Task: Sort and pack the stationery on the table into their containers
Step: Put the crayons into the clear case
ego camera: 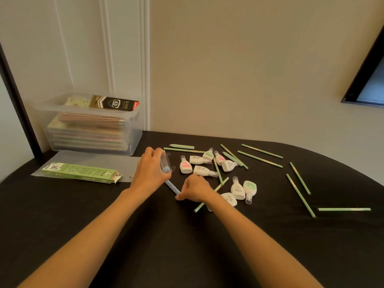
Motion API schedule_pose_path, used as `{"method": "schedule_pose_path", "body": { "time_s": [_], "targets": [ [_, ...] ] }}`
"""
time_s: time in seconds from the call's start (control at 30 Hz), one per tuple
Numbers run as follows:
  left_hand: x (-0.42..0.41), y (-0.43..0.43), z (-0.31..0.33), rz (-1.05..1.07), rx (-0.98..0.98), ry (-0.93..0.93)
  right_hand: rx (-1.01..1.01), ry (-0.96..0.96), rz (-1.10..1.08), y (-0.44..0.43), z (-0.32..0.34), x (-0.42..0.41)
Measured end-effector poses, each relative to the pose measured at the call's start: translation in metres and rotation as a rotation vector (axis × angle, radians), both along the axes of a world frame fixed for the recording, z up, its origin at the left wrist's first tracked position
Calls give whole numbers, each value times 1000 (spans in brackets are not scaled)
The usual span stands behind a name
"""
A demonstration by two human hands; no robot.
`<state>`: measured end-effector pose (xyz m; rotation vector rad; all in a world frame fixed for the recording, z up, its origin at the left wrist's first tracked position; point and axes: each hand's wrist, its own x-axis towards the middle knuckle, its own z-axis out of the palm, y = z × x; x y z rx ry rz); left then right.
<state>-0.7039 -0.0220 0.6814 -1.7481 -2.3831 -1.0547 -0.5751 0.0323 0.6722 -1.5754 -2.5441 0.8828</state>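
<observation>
head view: blue pen point(172, 187) slants away to the left into clear case point(166, 161); left hand point(148, 169) grip wraps the case, right hand point(195, 188) grip pinches the pen's near end.

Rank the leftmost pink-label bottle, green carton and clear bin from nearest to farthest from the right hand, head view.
1. The leftmost pink-label bottle, just beyond the right hand.
2. The green carton, off to the left.
3. The clear bin, back left by the wall.

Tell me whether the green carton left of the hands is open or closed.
Open: the green carton lies flat, and the flap at its right end hangs folded outward.
</observation>
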Motion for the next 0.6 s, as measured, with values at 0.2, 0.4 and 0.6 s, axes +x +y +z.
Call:
{"method": "schedule_pose_path", "body": {
  "time_s": [0.2, 0.4, 0.6],
  "targets": [
    [0, 2, 1, 37, -19, -38, 116, 401, -168, 9, 4, 14],
    [10, 7, 0, 45, -66, -66, -150, 1236, -519, 15, 34, 49],
    [26, 10, 0, -11, -76, -60, -194, 1309, -456, 7, 47, 55]
  ]
}}
